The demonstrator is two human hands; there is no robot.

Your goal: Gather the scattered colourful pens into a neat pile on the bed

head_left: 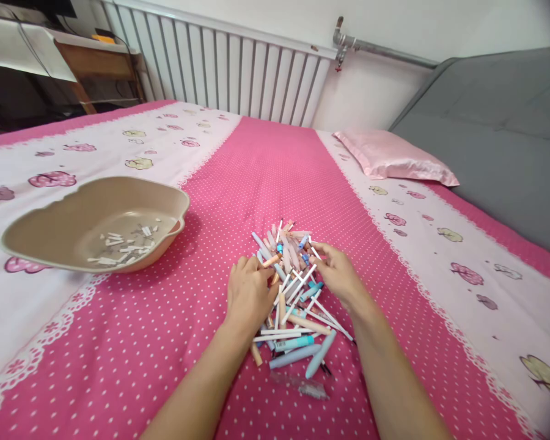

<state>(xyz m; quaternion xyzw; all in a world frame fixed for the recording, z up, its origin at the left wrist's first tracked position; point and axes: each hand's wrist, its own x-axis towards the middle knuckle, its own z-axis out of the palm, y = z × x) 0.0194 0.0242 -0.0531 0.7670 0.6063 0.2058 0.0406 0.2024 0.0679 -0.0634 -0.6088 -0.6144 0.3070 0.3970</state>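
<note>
A heap of pastel pens and thin white refills (293, 305) lies on the pink dotted bedspread (266, 177). My left hand (248, 293) rests on the heap's left side, fingers curled over an orange pen. My right hand (338, 275) is at the heap's right edge, fingertips pinched on a thin white pen. Left of the heap stands a beige heart-shaped bowl (36, 229) with several small white pieces lying in its bottom.
A pink pillow (394, 159) lies at the far right by a grey padded headboard (499, 140). A white radiator (229, 67) runs along the far wall, and a wooden desk (96, 61) stands at the back left. A small clear plastic wrapper (302, 385) lies near the heap.
</note>
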